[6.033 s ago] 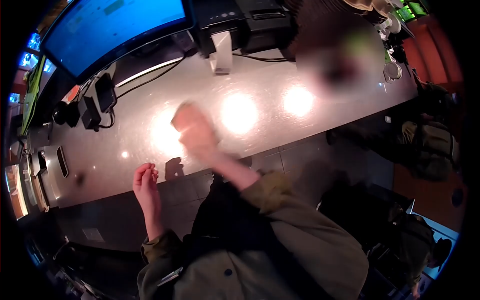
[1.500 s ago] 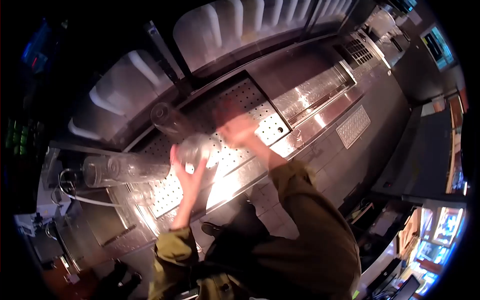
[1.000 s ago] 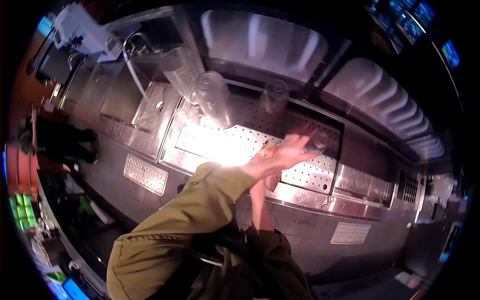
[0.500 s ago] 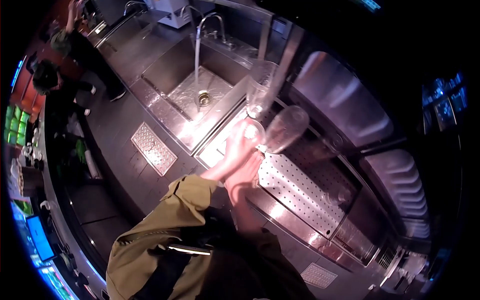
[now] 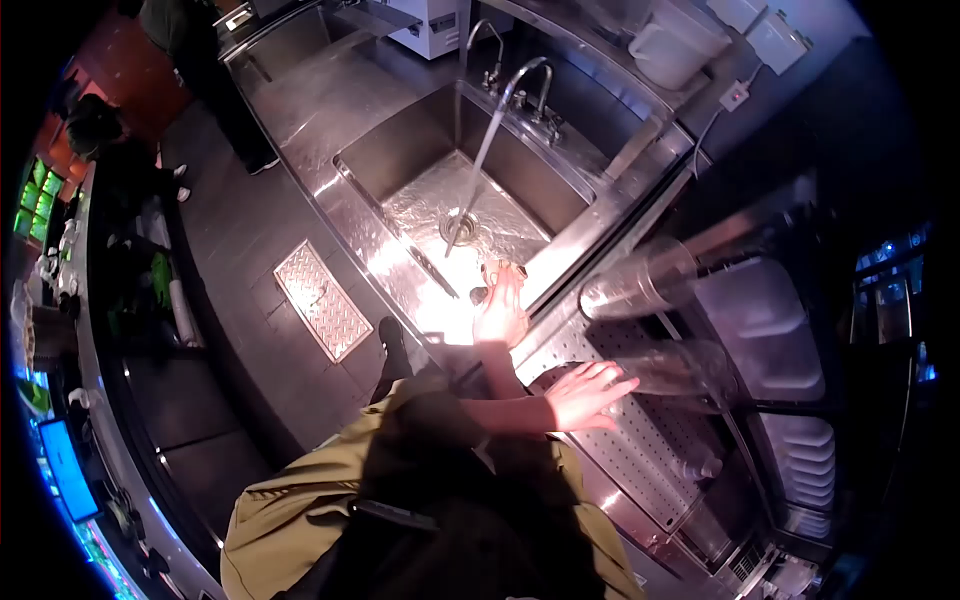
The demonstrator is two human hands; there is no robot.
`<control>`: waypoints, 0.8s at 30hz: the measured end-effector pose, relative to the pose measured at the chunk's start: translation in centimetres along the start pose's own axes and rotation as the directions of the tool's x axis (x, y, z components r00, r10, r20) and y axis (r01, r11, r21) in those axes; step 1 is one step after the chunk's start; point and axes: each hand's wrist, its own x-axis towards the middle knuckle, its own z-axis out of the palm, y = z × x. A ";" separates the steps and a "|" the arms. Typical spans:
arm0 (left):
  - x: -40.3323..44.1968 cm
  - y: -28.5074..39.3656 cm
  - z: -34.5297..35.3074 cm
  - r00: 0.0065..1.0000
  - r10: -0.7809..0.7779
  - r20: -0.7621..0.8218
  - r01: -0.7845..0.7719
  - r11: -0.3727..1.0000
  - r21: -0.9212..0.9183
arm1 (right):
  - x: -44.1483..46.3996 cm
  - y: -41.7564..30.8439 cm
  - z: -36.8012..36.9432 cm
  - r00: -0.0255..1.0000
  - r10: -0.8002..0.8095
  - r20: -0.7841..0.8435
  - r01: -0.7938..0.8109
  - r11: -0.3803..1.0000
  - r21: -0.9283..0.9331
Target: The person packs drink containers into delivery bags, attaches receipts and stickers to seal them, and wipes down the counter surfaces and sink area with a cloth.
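My left hand (image 5: 588,396) reaches across to the perforated drainboard (image 5: 640,450), palm down with its fingers spread. Its fingertips are beside the near end of a clear glass vessel (image 5: 680,372) lying on its side; whether they touch is unclear. A second clear vessel (image 5: 640,282) lies farther up. My right hand (image 5: 502,312) is over the brightly lit near-right corner of the steel sink (image 5: 400,215). Its fingers are bent around or over something with dark parts (image 5: 480,295), too glared to make out.
Water runs from a curved faucet (image 5: 540,65) into the sink. White containers (image 5: 675,45) stand behind it, and translucent bins (image 5: 760,320) line the right. A tread plate (image 5: 322,300) lies on the floor. Two people stand at upper left.
My hands, close together by a clear glass before, are now apart. The right has moved to the sink corner; the left is open over the drainboard. The view has shifted toward the sink.
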 end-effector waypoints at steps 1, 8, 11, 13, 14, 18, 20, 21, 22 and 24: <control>0.1 -1.2 -2.6 0.998 0.027 -0.056 -0.028 1.000 -0.001 | 2.5 0.0 1.2 0.994 0.057 0.094 -0.071 0.985 0.159; -2.1 -30.0 -19.3 0.254 -0.813 -0.524 0.706 0.526 -0.475 | 20.1 -0.8 10.3 0.801 0.363 0.475 -0.592 0.367 0.717; -1.9 -36.4 -20.9 0.321 -0.849 0.419 0.388 -0.286 -0.876 | 22.4 -2.3 12.4 0.813 0.485 0.323 -0.530 0.388 0.754; -2.4 -39.9 -19.8 0.509 -0.673 0.536 0.411 -0.357 -0.839 | 23.0 -2.2 12.3 0.781 0.579 0.235 -0.538 0.433 0.723; -2.2 -40.9 -19.5 0.495 -0.718 0.489 0.527 -0.200 -0.826 | 23.2 -1.9 12.2 0.734 0.653 0.185 -0.580 0.461 0.671; -0.7 -41.0 -18.6 0.324 -0.863 0.386 0.631 -0.107 -0.769 | 22.9 -0.2 11.3 0.631 0.627 0.457 -0.654 0.112 0.748; -0.9 -45.0 -15.6 0.393 -0.898 0.197 0.906 0.342 -0.250 | 23.0 2.1 13.3 0.648 0.601 0.468 -0.703 0.234 0.672; 1.0 -42.7 -17.9 0.360 -0.925 0.117 0.932 0.351 -0.091 | 23.2 5.7 15.5 0.721 0.548 0.424 -0.648 0.313 0.695; 1.5 -42.2 -18.5 0.399 -0.910 0.116 0.917 0.392 -0.073 | 23.6 3.2 13.3 0.716 0.630 0.301 -0.674 0.514 0.531; 1.4 -40.1 -19.5 0.462 -0.882 0.095 0.883 0.447 -0.147 | 24.6 -2.6 8.6 0.689 0.724 -0.010 -0.703 0.672 0.233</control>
